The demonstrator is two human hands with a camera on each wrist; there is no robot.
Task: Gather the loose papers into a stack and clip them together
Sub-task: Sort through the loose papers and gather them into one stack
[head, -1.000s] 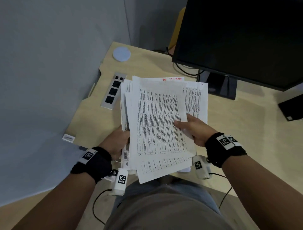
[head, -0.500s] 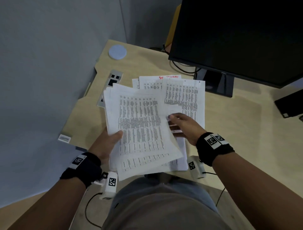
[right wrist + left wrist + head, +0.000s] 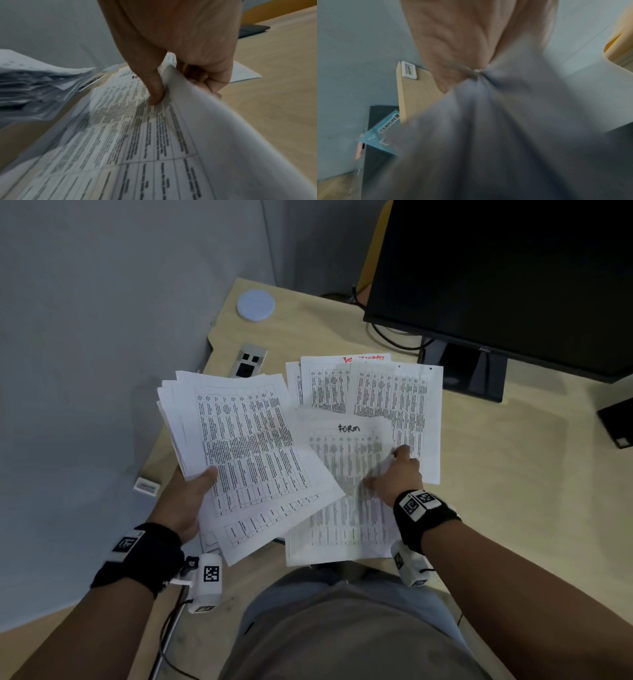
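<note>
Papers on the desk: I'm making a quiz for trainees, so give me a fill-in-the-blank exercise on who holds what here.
1. The bundle of papers is held by the ____ hand.
2. The right hand pinches a sheet with the handwritten word ____ at its top.
3. Two more printed sheets lie flat on the ____, in front of the monitor.
Missing words: left; FORM; desk

An office: desk (image 3: 496,508), monitor (image 3: 507,275), grey partition (image 3: 102,337)
</note>
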